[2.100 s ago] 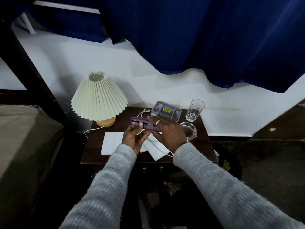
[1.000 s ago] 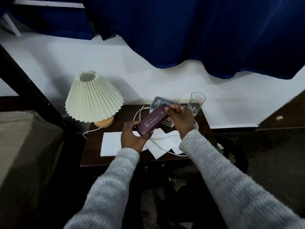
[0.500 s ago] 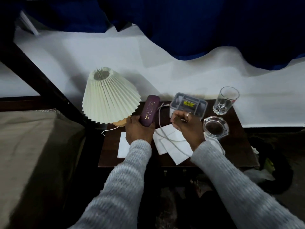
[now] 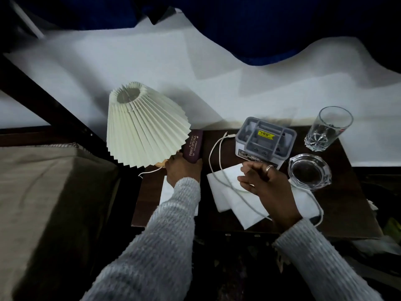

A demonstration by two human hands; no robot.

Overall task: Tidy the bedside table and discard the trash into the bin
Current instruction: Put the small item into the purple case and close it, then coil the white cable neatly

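My left hand [image 4: 181,170] grips a maroon spectacle case [image 4: 193,146] at its near end, the case lying on the dark bedside table [image 4: 347,205] right beside the lamp [image 4: 143,124]. My right hand [image 4: 267,183] hovers over white tissues [image 4: 236,203] and a white cable [image 4: 217,157], fingers loosely curled and holding nothing that I can see. A grey organiser box [image 4: 265,140] stands just beyond that hand.
A drinking glass [image 4: 327,129] stands at the table's back right, a glass ashtray [image 4: 309,170] in front of it. Another tissue [image 4: 168,192] lies under my left arm. A bed [image 4: 43,192] is at the left, dark floor and clutter at the right.
The case passed from both hands to my left hand alone and went left, down onto the table by the lamp. My right hand let go and dropped over the tissues.
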